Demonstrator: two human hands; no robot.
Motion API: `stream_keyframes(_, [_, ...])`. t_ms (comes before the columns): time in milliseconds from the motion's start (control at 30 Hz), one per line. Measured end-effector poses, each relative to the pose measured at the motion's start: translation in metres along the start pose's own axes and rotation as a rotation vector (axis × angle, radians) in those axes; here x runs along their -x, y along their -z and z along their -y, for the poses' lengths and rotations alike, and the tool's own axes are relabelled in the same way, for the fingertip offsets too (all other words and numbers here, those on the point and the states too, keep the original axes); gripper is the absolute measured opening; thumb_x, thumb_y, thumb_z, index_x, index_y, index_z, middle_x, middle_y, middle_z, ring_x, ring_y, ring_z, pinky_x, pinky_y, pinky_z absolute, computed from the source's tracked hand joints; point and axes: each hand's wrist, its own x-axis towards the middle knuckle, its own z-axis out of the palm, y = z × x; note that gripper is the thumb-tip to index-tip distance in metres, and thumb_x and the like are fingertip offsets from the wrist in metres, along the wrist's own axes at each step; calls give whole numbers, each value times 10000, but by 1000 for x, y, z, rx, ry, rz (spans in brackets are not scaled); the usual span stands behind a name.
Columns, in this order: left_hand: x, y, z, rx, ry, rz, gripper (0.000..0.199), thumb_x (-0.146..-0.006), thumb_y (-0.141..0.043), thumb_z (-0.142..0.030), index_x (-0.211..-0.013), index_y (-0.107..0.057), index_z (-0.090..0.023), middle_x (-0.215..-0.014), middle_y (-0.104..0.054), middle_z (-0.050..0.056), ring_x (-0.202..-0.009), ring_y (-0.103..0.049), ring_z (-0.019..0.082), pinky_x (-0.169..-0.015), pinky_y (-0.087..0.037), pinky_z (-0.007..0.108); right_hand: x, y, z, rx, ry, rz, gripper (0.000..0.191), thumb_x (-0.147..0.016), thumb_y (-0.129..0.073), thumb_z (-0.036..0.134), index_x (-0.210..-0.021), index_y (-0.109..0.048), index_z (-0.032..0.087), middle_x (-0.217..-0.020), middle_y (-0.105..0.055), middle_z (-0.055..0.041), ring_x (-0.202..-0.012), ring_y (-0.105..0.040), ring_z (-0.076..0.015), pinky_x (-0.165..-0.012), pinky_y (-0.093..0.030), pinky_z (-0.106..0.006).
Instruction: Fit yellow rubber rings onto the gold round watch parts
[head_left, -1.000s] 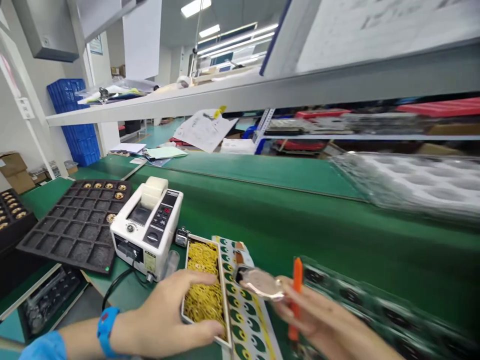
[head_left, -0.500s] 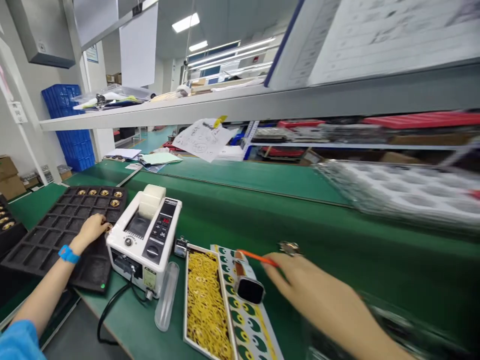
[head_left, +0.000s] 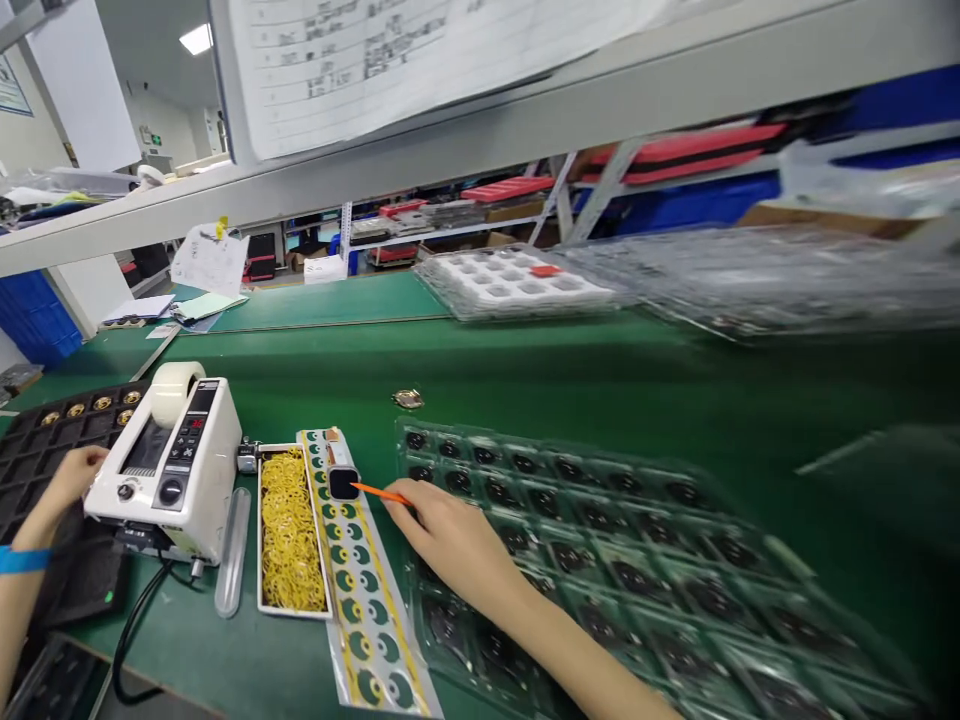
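My right hand [head_left: 450, 540] pinches an orange stick [head_left: 384, 493], its tip at the dark face of a smartwatch [head_left: 344, 484] lying on the sticker sheet [head_left: 360, 580]. At the far left, my left hand [head_left: 75, 477] is over the black compartment tray [head_left: 75, 560], beside the white tape dispenser [head_left: 202, 460]; its fingertips are partly hidden, and what they hold, if anything, cannot be made out. A narrow box of yellow rings [head_left: 292, 530] stands left of the sheet. Beyond my right hand sits a small metallic round part [head_left: 408, 399].
A clear tray of black round parts [head_left: 600, 520] extends under and right of my right forearm. A clear tube [head_left: 233, 552] lies by the dispenser. White and clear trays [head_left: 517, 278] are stacked at the back, beneath a grey shelf beam [head_left: 420, 150].
The view has swung right, bringing the clear tray of black parts into sight. The orange stick's tip has come down to the watch face; my right hand is now beside the sheet.
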Motion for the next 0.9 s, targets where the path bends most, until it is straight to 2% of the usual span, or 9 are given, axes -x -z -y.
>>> stream_keyframes(133, [19, 20, -47, 242, -60, -407, 151, -847, -533, -354, -817, -529, -206, -676, -605, -50, -583, -560, 144, -517, -474, 245, 2, 0, 5, -149, -38, -12, 265, -845, -414, 394, -656, -510, 235, -694, -576, -37, -644, -534, -218, -574, -325, -305])
stream_keyframes(200, [52, 18, -90, 556, -207, -518, 82, -889, -549, -279, -967, -540, -253, -840, -640, -71, -809, -648, 147, -674, -536, 258, 1, 0, 6, -235, -65, -21, 312, -835, -431, 426, -601, -492, 229, -654, -533, -25, -606, -494, -198, -574, -313, -305])
stream_keyframes(300, [115, -9, -152, 795, -382, -383, 71, -873, -632, -215, -938, -604, -219, -803, -689, -37, -799, -693, 169, -614, -573, 256, -1, 2, 5, -376, -123, -39, 362, -808, -462, 484, -572, -526, 218, -627, -498, -16, -584, -448, -177, -577, -317, -304])
stream_keyframes(433, [160, -70, -189, 1004, -193, 497, 206, -893, -603, -358, -1017, -633, -197, -909, -737, 72, -791, -717, 221, -530, -595, 269, -1, 9, 3, -587, -221, -55, 454, -819, -441, 570, -570, -521, 199, -744, -599, -60, -578, -454, -149, -588, -388, -305])
stream_keyframes(500, [158, -99, -190, 1047, -37, 721, 342, -838, -650, -443, -1044, -633, -170, -823, -719, 64, -760, -712, 227, -534, -593, 277, 1, 13, 4, -722, -267, -60, 471, -825, -446, 604, -604, -524, 195, -854, -634, -86, -674, -531, -170, -647, -447, -314])
stream_keyframes(600, [147, -129, -183, 1106, 166, 822, 485, -755, -731, -443, -1121, -600, -153, -769, -691, 25, -752, -708, 208, -631, -601, 296, 5, 16, 9, -986, -337, -60, 468, -742, -576, 661, -744, -625, 196, -863, -613, -67, -809, -560, -207, -708, -480, -324])
stream_keyframes(667, [142, -138, -178, 1161, 238, 844, 555, -723, -767, -385, -1189, -564, -162, -868, -707, 36, -817, -708, 203, -760, -595, 326, 9, 18, 15, -1068, -355, -47, 493, -720, -627, 669, -865, -679, 201, -768, -557, -26, -691, -512, -171, -641, -464, -304])
stream_keyframes(767, [142, -142, -173, 1202, 236, 837, 563, -734, -757, -323, -1233, -542, -176, -1116, -682, 95, -948, -685, 217, -898, -552, 362, 16, 20, 24, -1001, -296, -17, 500, -803, -573, 663, -925, -698, 194, -635, -476, 9, -549, -425, -135, -544, -423, -287])
stream_keyframes(900, [148, -140, -169, 1173, 174, 786, 426, -779, -709, -279, -1177, -580, -201, -1299, -590, 100, -1013, -651, 206, -905, -546, 334, 26, 18, 32, -869, -139, -19, 482, -843, -554, 639, -776, -704, 186, -679, -592, -49, -584, -534, -163, -552, -491, -302])
